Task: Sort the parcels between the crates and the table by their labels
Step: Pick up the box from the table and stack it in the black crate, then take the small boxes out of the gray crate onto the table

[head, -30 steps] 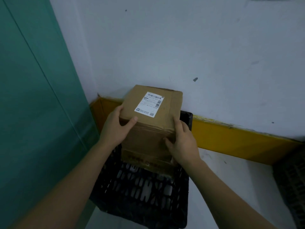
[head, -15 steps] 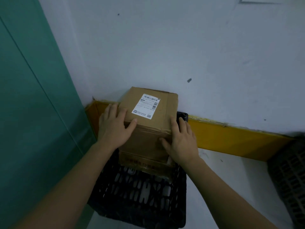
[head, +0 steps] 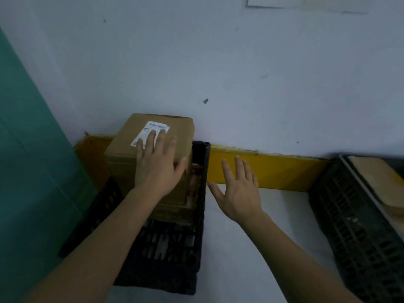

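A brown cardboard parcel [head: 179, 136] with a white label [head: 147, 133] stands at the back of a black plastic crate [head: 166, 254] against the wall. It sits on top of another cardboard box [head: 175, 213] lower in the crate. My left hand [head: 157, 162] lies flat on the parcel's top with straight fingers, partly covering the label. My right hand [head: 237, 191] hovers open to the right of the crate, over the floor, touching nothing.
A second dark crate [head: 349, 226] at the right edge holds a flat cardboard parcel [head: 378, 180]. A yellow skirting strip [head: 273, 171] runs along the white wall. A green panel [head: 32, 171] closes off the left side. Pale floor lies between the crates.
Both hands let go of the parcel's sides. The left moved onto its top, flat. The right drew away to the right of the crate. The view shifted right, revealing the second crate.
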Demonstrator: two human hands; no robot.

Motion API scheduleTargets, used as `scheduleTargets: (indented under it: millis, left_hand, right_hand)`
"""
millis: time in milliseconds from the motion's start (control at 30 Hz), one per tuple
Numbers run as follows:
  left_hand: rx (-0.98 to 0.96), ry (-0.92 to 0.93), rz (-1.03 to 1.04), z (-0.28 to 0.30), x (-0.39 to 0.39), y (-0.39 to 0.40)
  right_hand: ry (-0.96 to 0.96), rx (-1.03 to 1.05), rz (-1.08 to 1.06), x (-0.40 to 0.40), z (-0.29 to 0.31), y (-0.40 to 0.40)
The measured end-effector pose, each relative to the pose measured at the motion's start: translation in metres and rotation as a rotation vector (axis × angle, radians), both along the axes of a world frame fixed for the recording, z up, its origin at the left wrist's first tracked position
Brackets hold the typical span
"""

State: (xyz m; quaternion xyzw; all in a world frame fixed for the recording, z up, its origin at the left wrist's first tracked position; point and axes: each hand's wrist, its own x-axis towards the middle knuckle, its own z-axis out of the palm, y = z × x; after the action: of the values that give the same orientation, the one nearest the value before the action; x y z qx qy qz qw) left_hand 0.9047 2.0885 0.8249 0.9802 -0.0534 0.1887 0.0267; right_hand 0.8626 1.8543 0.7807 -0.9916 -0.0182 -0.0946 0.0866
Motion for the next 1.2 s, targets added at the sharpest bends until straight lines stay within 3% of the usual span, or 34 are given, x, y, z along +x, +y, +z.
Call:
scheduleTargets:
  millis: [333, 667, 1200]
  left_hand:
    - [-0.022, 0.014, -0.105, 0.009, -0.046, -0.173]
    - [-0.065, 0.111, -0.352, -0.029, -0.093, -0.360]
    - [-0.063, 0.354, -0.707, -0.072, -0.096, -0.528]
  right_hand:
    - [0.012, -0.019, -0.107, -0.071, 0.021, -0.167]
    - [0.029, 0.039, -0.319, -0.143, 0.010, -0.344]
    - [0.220, 0.044, -0.644, -0.180, -0.031, -0.484]
